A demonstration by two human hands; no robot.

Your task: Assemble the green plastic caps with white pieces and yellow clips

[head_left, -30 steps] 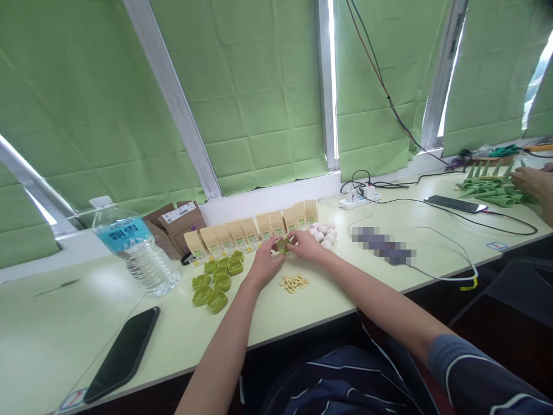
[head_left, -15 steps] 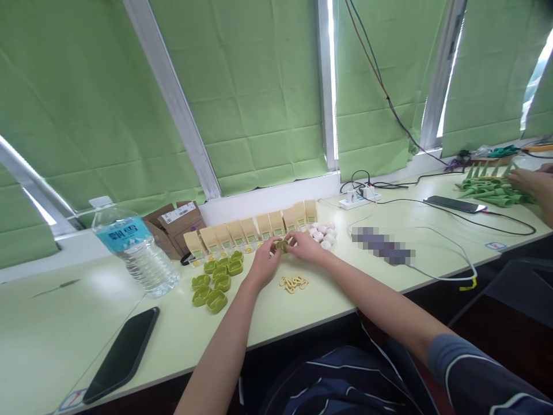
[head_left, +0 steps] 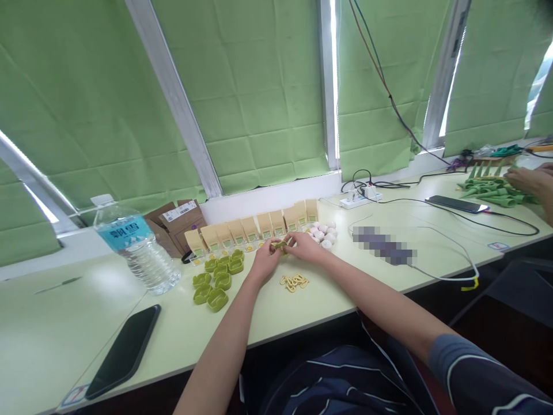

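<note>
Both hands meet over the middle of the table and hold one small olive-green moulded piece (head_left: 280,244) between them. My left hand (head_left: 265,260) pinches its left side and my right hand (head_left: 304,247) has its right side; the fingers cover much of it. Several similar olive-green, hollow-looking pieces (head_left: 216,299) are grouped left of my left hand. On the near side of my hands lies a small heap of pale yellow rings or links (head_left: 294,282). Whitish-pink round pieces (head_left: 327,235) are piled just beyond my right hand. A row of tan-topped clear packets (head_left: 237,229) stands behind.
At left are a large water bottle (head_left: 138,245), a black phone (head_left: 124,351) and a cardboard box (head_left: 179,225). A power strip (head_left: 359,200), cables and a second phone (head_left: 457,204) lie right. Another person's hand (head_left: 529,180) is over green cone-shaped pieces (head_left: 488,189) at far right.
The green piece appears slightly turned between my fingers, while both hands stay in nearly the same place. The other person's hand at far right has shifted a little left.
</note>
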